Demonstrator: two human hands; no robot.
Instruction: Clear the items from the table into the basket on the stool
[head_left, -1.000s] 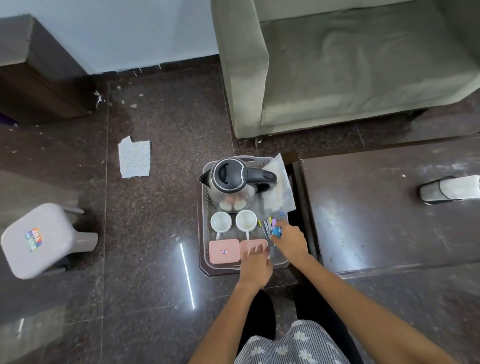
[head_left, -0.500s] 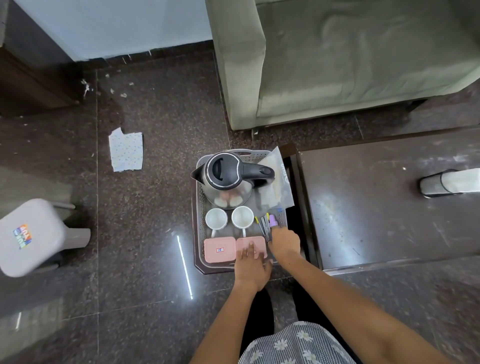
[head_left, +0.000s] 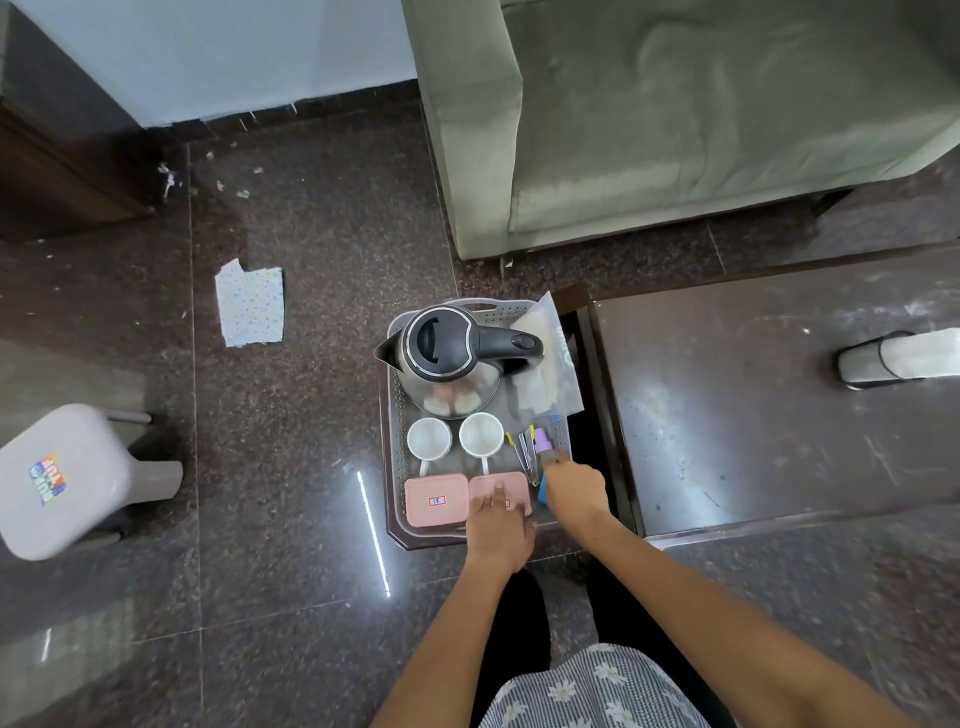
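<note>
Nearest us, our left hand (head_left: 500, 525) lay flat with fingers spread on the right-hand pink lidded box (head_left: 511, 491), gripping nothing. Our right hand (head_left: 574, 491) was curled at the basket's near right corner with a blue thing (head_left: 542, 492) just showing under it; we could not tell whether the fingers had closed on it.

The grey perforated basket (head_left: 394, 415) sat on a dark stool (head_left: 410, 540) just left of the table (head_left: 769, 395). Its near row held the two pink boxes, the left one (head_left: 435, 500) bearing a small label. Behind them stood two white cups (head_left: 428, 439), side by side, mouths up, and to their right a cluster of small tools with a purple-capped item (head_left: 542, 440). At the far end a steel kettle (head_left: 447, 358) with a black lid and handle filled most of the width, and a clear plastic bag (head_left: 553, 358) leaned against the right wall.

On the table a white-and-grey cylinder (head_left: 893, 358) lay on its side, well apart from the basket. Left of us stood a pale plastic stool (head_left: 67, 478) with a sticker, farther off lay a scrap of paper (head_left: 250, 301) on the floor, and beyond the basket a green sofa (head_left: 675, 119).
</note>
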